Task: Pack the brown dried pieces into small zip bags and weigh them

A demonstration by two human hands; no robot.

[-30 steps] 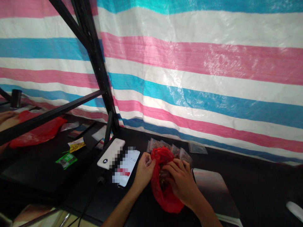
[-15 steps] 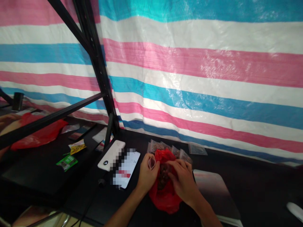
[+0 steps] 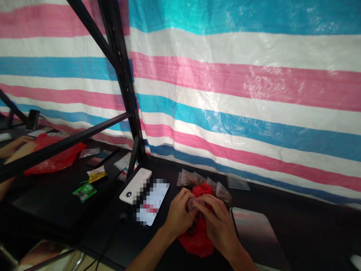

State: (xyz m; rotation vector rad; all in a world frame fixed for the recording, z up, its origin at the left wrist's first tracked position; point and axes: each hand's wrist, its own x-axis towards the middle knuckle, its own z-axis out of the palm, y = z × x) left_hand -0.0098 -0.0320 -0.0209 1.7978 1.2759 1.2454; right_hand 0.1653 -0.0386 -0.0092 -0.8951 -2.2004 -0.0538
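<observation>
My left hand [image 3: 180,212] is closed around a small clear plastic bag [image 3: 194,203]. My right hand [image 3: 219,222] meets it at the bag's mouth, thumb and fingers pinched together; whatever they grip is hidden. Beneath both hands lies an opened red plastic bag [image 3: 199,244] with small dark brown pieces [image 3: 194,226] inside. Just behind it, several small zip bags filled with brownish bits [image 3: 190,178] stand or lean in a row. A flat, clear zip bag [image 3: 238,183] rests farther right.
A white power bank [image 3: 137,184] and a lit phone [image 3: 158,201] lie left of my hands, a silver laptop-like slab [image 3: 259,233] to the right. A black metal frame [image 3: 124,75] separates a neighbouring table, with another person's arm [image 3: 21,150], a red bag [image 3: 60,158] and snack packets [image 3: 86,192].
My right hand has come out of the red bag up to the small clear bag in my left hand. The view has shifted slightly.
</observation>
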